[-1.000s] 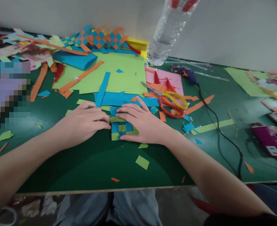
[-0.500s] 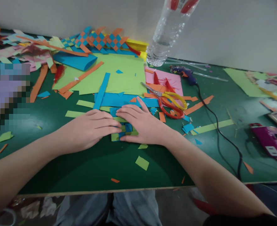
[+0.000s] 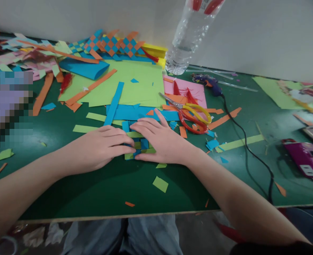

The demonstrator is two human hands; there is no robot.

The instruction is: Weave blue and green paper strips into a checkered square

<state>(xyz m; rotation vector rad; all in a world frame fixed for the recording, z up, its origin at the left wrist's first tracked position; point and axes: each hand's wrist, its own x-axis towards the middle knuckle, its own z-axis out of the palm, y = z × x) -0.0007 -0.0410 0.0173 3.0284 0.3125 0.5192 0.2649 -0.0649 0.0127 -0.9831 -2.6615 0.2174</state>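
Between my hands on the green table lies a small weave of blue and green paper strips [image 3: 144,143], partly hidden by my fingers. My left hand [image 3: 100,147] has its thumb and forefinger close together at the left edge of the weave, seemingly pinching it. From the other side my right hand [image 3: 164,140] reaches over, thumb on the near edge and fingers stretched across the far part, little finger raised. A loose blue strip [image 3: 115,102] and a green strip [image 3: 85,129] lie just beyond my left hand. Scissors [image 3: 190,113] with red and yellow handles rest behind my right hand.
Green paper sheets [image 3: 135,81] and woven blue-orange fish shapes [image 3: 111,43] lie behind. A water bottle [image 3: 185,39] stands at the back. A corded dark tool [image 3: 212,85] and a purple case [image 3: 305,157] are to the right. A pixelated object [image 3: 6,102] sits at left.
My left fingertips have shifted slightly left, and the weave has moved a little with them. My right hand stays nearly in place.
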